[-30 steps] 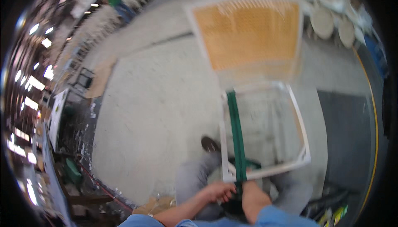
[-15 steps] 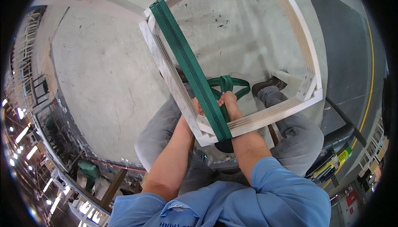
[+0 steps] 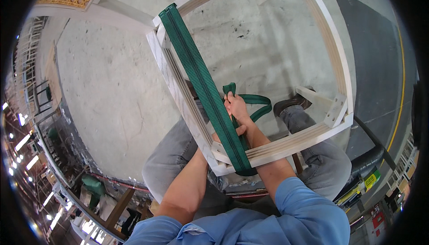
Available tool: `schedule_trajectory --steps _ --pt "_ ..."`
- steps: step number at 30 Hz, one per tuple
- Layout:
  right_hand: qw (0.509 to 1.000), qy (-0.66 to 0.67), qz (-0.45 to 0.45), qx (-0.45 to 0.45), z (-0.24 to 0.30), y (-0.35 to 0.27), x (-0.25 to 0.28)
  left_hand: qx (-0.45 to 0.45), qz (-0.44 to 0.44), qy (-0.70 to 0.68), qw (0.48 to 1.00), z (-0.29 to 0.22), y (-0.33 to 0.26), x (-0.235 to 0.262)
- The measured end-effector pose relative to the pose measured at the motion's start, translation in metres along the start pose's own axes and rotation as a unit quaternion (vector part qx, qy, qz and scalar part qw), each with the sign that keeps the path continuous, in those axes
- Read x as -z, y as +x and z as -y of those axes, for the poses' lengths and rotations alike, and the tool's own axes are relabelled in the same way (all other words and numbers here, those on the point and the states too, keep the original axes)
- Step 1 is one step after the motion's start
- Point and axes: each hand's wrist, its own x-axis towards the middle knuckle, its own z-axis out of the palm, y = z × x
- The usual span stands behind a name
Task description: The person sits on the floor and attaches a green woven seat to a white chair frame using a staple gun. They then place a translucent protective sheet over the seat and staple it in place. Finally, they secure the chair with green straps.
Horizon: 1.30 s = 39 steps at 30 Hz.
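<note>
Bare concrete floor [image 3: 111, 102] underfoot, grey and scuffed, seen closer than half a second back, with the white wooden frame [image 3: 333, 52] now filling the view. Right hand [image 3: 237, 106] closed tight round a loop of green strap [image 3: 201, 79], reaching up through the frame from below the near rail. Left hand [image 3: 214, 138] mostly hidden behind that strap and the near corner, grip impossible to tell. Strap pulled taut from just beside the right hand out to the far corner, slack loop trailing to the right. Judged as tensioning under way. Counted: one frame, one strap, two hands, one shoe [image 3: 290, 104] beyond the right hand.
</note>
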Motion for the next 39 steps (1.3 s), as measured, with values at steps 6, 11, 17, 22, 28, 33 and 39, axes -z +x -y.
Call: schedule_trajectory --steps 6,11,17,22,28,33,39 --pt "0.998 0.054 -0.01 0.005 0.013 -0.022 0.011 -0.014 0.038 -0.104 0.994 0.008 0.013 0.006" --pt "0.988 -0.037 -0.059 -0.138 0.01 -0.118 0.057 0.086 0.084 -0.378 0.918 0.037 0.015 0.008" --pt "0.964 -0.229 -0.003 0.138 0.117 -0.348 0.064 -0.004 0.09 -0.332 0.939 0.003 0.008 -0.006" --pt "0.722 -0.247 -0.591 0.262 0.131 -0.548 0.246 -0.045 0.194 -0.331 0.922 -0.009 0.021 -0.021" --pt "0.806 -0.116 -0.573 0.095 0.091 -0.564 0.333 -0.194 0.145 -0.169 0.955 0.004 0.044 0.01" --pt "0.768 -0.228 -0.581 0.143 0.091 -0.566 0.314 -0.164 0.167 -0.147 0.961 0.008 0.039 0.008" --pt "0.695 -0.333 -0.558 0.308 0.122 -0.556 0.195 -0.157 0.155 -0.13 0.966 0.018 0.033 0.008"
